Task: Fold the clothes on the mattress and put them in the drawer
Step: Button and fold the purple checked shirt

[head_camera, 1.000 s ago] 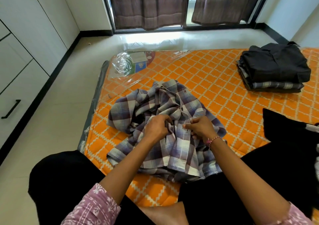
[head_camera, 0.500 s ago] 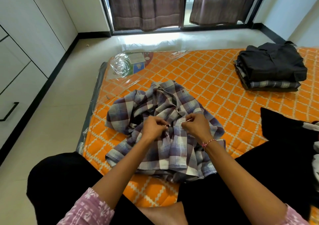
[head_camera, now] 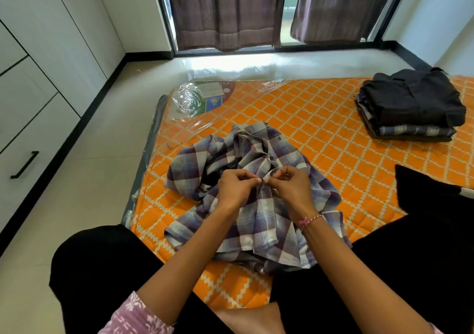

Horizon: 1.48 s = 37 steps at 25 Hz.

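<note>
Centrally, near the mattress's left edge, a rumpled plaid shirt lies in soft folds on the orange, diamond-quilted cover. Left hand and right hand meet at its button placket, fingertips of both pinching the woven cloth. At the far right edge sits a squared stack of folded clothes, dark fabric on top. White drawer with a black bar handle, left.
</note>
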{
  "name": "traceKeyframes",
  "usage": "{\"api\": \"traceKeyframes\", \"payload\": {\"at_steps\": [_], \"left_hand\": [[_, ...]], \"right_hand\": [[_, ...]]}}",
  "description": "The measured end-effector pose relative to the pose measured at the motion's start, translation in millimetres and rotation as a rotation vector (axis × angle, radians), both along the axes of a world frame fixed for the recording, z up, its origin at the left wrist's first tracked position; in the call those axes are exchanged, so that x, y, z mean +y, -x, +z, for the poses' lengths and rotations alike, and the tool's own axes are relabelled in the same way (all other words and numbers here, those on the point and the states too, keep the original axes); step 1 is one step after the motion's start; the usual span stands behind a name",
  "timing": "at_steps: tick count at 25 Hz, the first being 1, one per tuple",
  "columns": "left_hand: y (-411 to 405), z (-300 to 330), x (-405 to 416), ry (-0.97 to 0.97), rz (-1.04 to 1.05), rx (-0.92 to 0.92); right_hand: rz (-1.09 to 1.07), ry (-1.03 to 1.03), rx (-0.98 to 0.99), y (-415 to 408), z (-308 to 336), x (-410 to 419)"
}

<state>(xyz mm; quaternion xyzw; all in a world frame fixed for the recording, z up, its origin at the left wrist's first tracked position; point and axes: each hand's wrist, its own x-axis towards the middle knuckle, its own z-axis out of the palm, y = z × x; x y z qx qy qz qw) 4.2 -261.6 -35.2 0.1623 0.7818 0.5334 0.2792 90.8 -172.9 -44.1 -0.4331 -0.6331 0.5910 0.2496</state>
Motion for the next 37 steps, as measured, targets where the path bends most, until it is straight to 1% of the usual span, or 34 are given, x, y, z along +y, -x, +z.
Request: {"api": "traceKeyframes", "payload": {"at_steps": [4, 7, 9, 14, 17, 20, 22, 25, 28, 30, 32, 34, 36, 37], "left_hand": [[-1.6, -1.0, 6.0, 0.042, 0.030, 0.045], [0.5, -2.4, 7.6, 0.010, 0.034, -0.014], [0.3, -3.1, 9.1, -0.016, 0.026, -0.056], [-1.7, -3.6, 14.7, -0.049, 0.031, -0.056], [-0.9, -1.7, 14.2, -0.017, 0.004, 0.022], [0.9, 0.1, 16.1, 0.022, -0.054, 0.048], [2.0, -0.5, 18.3, 0.026, -0.037, -0.024], [4.7, -4.0, 22.5, 0.042, 0.021, -0.118], [9.9, -2.4, 27.6, 0.093, -0.017, -0.154], [13.5, -0.6, 28.2, 0.170, -0.049, -0.127], [14.7, -2.9, 27.6, 0.240, -0.091, -0.020], [11.7, -4.1, 27.3, 0.250, -0.103, 0.077], [8.5, -7.2, 26.3, 0.209, -0.091, 0.145], [7.1, -9.1, 25.2, 0.170, -0.089, 0.164]], "right_hand": [[-0.010, 0.002, -0.018, 1.1, 2.4, -1.7], [0.012, 0.141, 0.045, -0.9, 7.1, 3.9], [0.065, 0.184, 0.079, -2.8, 10.1, 8.8], [0.090, 0.088, 0.068, 0.5, 13.1, 12.2], [0.120, 0.002, 0.025, 4.7, 11.7, 12.6], [0.111, -0.243, -0.097, 9.2, 9.8, 10.3], [0.070, -0.402, -0.149, 11.2, 8.3, 4.1], [0.042, -0.532, -0.155, 12.7, 1.9, -6.8], [0.058, -0.644, -0.163, 13.6, -3.6, -9.7], [0.080, -0.729, -0.201, 12.5, -7.8, -10.5], [0.086, -0.759, -0.208, 10.8, -12.4, -12.4], [0.079, -0.731, -0.191, 11.2, -13.1, -14.5], [0.058, -0.654, -0.176, 13.3, -9.9, -11.6], [0.048, -0.572, -0.150, 13.5, -8.4, -7.3]]}}
